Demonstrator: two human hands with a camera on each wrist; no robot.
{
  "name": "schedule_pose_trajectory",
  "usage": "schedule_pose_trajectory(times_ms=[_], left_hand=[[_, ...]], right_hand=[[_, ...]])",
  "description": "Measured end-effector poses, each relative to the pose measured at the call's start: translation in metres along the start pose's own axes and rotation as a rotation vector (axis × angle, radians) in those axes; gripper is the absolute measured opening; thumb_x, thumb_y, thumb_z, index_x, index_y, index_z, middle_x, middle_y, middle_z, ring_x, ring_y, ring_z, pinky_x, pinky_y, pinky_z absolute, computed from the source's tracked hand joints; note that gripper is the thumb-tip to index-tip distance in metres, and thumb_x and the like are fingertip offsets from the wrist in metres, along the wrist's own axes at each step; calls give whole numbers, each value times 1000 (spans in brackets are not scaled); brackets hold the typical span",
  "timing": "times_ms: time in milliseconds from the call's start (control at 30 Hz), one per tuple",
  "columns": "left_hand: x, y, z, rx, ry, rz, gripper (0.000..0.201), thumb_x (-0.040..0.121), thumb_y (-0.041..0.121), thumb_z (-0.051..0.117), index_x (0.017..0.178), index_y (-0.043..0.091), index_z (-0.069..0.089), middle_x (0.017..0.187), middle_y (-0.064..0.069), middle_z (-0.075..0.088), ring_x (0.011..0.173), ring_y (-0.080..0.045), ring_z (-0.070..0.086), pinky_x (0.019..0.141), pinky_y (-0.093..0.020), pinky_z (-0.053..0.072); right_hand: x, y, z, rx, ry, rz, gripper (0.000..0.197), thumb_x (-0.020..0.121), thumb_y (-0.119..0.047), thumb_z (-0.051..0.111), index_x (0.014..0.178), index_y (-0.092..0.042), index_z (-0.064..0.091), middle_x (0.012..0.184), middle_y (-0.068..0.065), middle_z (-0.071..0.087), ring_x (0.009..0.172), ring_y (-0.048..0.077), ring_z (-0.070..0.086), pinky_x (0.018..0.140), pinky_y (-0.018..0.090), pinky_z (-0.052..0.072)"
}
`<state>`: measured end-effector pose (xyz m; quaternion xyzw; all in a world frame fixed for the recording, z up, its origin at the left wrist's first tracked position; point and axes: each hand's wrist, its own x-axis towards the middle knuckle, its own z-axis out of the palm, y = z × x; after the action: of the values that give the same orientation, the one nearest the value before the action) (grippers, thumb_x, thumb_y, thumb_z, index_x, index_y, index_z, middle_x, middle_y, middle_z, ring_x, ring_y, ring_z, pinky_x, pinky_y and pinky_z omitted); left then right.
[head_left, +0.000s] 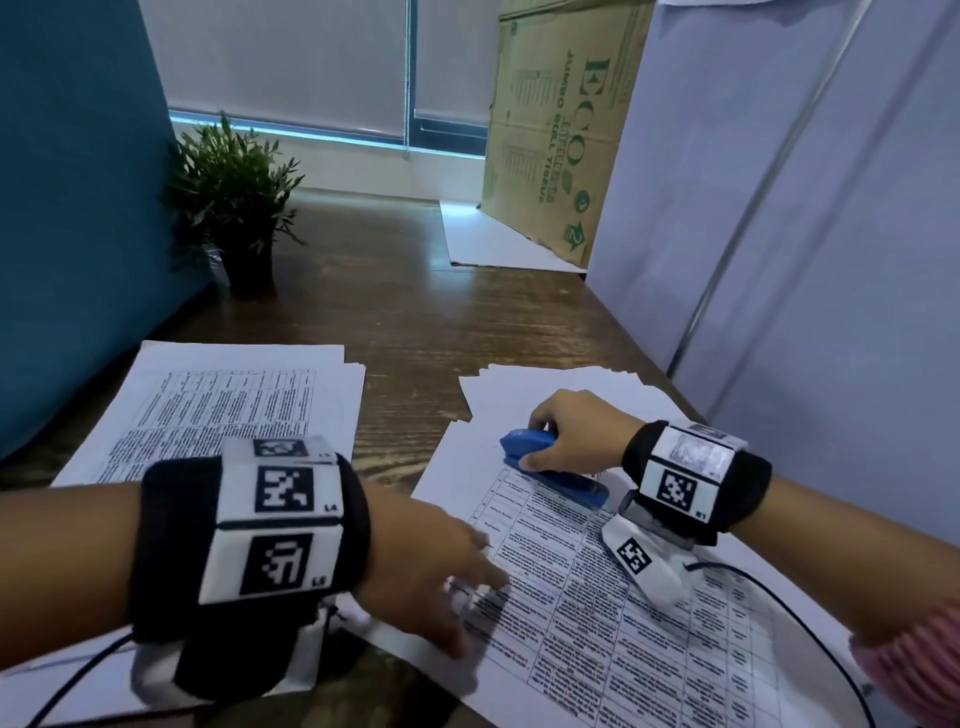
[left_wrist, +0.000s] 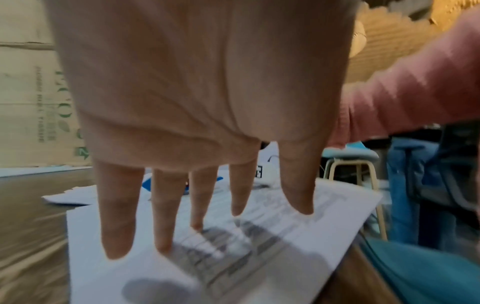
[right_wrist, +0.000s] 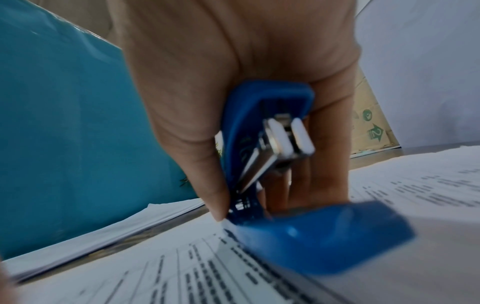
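Currently, your right hand (head_left: 571, 431) grips the stapler (head_left: 522, 444) at a corner of the sheets (head_left: 571, 623); your left hand (head_left: 431, 561), fingers straight, presses them flat. No staple shows yet: squeezing likely remains.

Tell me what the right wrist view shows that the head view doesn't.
Right wrist only: the blue stapler from behind, with its metal magazine exposed under the raised top arm. Head only: the left hand flat on the printed sheet, and the marker wristbands. Both: the right hand gripping that stapler at the sheet's corner.
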<state>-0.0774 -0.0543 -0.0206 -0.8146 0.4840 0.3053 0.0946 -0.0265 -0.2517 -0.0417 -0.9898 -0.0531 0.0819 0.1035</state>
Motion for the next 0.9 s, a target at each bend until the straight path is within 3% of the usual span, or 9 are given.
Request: schedule_pose_trajectory(times_ms=[100, 233, 300, 467, 633, 733, 800, 900], left_hand=[[-6, -6, -16, -72, 49, -1, 57, 93, 49, 47, 145, 35, 28, 146, 7, 42, 131, -14, 42, 109, -29, 32], [7, -21, -25, 102, 209, -77, 55, 95, 46, 43, 146, 31, 28, 143, 2, 44, 124, -16, 46, 104, -30, 39], [17, -25, -21, 184, 212, -128, 60, 94, 47, 45, 147, 31, 24, 147, -1, 37, 126, -19, 45, 102, -36, 42], [34, -26, -9, 225, -18, -152, 87, 85, 53, 56, 149, 37, -1, 159, -6, -5, 139, -29, 30, 109, -44, 35], [41, -30, -7, 309, -40, -141, 90, 85, 55, 54, 149, 34, -6, 158, -10, -10, 136, -34, 34, 104, -48, 40], [44, -32, -6, 321, -43, -127, 92, 84, 56, 55, 149, 34, -7, 158, -10, -9, 134, -35, 36, 103, -48, 41], [43, -34, -4, 309, -29, -119, 91, 84, 56, 55, 149, 35, -6, 158, -9, -8, 135, -35, 34, 104, -48, 40], [40, -35, -3, 303, -4, -106, 90, 84, 57, 53, 149, 36, -6, 158, -9, -6, 138, -34, 31, 105, -47, 39]], right_hand=[[2, -2, -1, -3, -2, 1, 29, 81, -36, 69, 90, -8, 70, 79, 2, 62, 67, 14, 51, 56, 23, 37], [6, -6, 0, 4, 0, 16, 34, 81, -37, 69, 91, -4, 70, 85, 9, 68, 69, 17, 54, 60, 26, 40], [7, -8, 0, 13, 4, 29, 36, 80, -36, 69, 91, -2, 70, 87, 12, 69, 68, 18, 54, 60, 27, 40], [8, -13, -1, 21, 4, 52, 41, 79, -35, 70, 89, 4, 69, 71, 10, 57, 64, 19, 49, 55, 26, 35], [11, -14, 0, 61, -7, 86, 36, 80, -34, 70, 74, 1, 67, 63, 6, 55, 56, 17, 48, 51, 24, 35], [15, -19, 2, 71, 9, 127, 43, 81, -34, 68, 53, -10, 47, 52, 1, 45, 47, 13, 41, 45, 23, 30], [18, -22, 2, 50, 9, 113, 39, 81, -34, 68, 58, -7, 52, 57, 5, 49, 50, 15, 43, 48, 25, 31], [19, -19, -1, 64, -19, 91, 36, 80, -36, 69, 80, 0, 68, 70, 8, 60, 59, 17, 50, 55, 26, 38]])
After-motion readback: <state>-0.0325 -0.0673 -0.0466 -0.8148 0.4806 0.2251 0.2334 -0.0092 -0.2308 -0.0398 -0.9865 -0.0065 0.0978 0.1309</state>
